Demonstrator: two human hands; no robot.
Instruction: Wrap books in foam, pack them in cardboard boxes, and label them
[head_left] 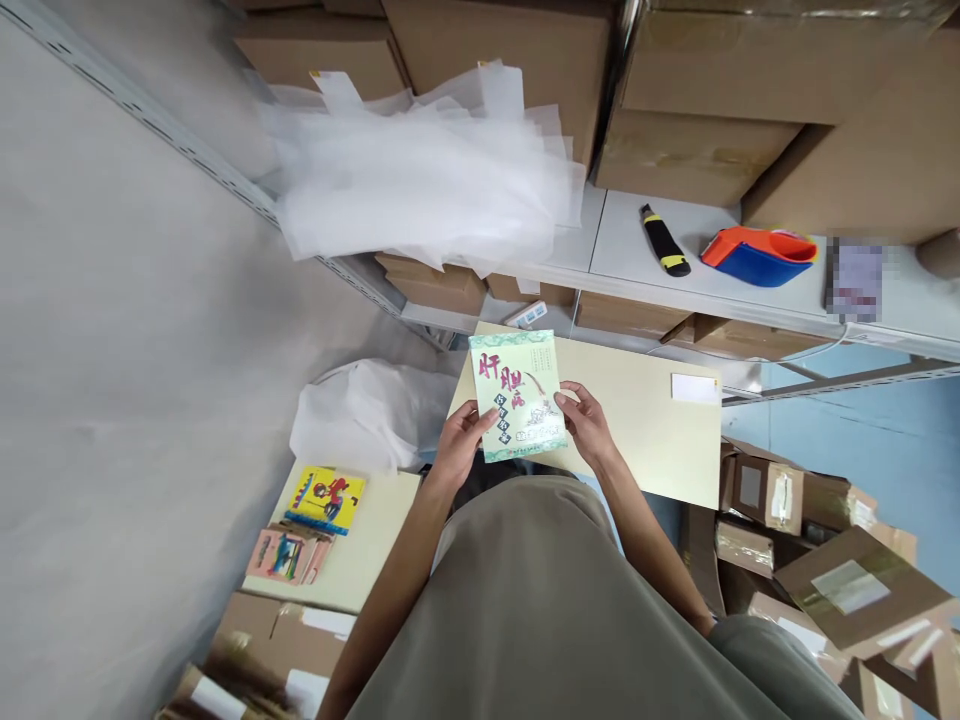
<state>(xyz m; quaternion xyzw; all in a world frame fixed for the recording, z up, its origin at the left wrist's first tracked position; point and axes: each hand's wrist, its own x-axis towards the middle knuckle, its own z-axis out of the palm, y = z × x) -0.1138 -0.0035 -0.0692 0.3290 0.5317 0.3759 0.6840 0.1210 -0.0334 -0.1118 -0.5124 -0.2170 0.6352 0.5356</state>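
A pale green book [525, 385] with red and black Chinese lettering is held up in front of my body, its cover facing me. My left hand [463, 440] grips its left edge, thumb on the cover. On the opposite edge, my right hand [586, 422] pinches the book with the thumb near the lower right part of the cover. The fingers behind the book are hidden. Below and beyond it lies a cream tabletop [637, 430], with a white label slip [694, 388] near its right end.
Clear plastic bags [427, 180] overhang the shelf [562, 250]. A utility knife [664, 240] and an orange-blue tape dispenser [761, 255] lie there. A yellow book [328, 498] sits at lower left with pink books [281, 555]. Cardboard boxes [862, 585] pile up at right.
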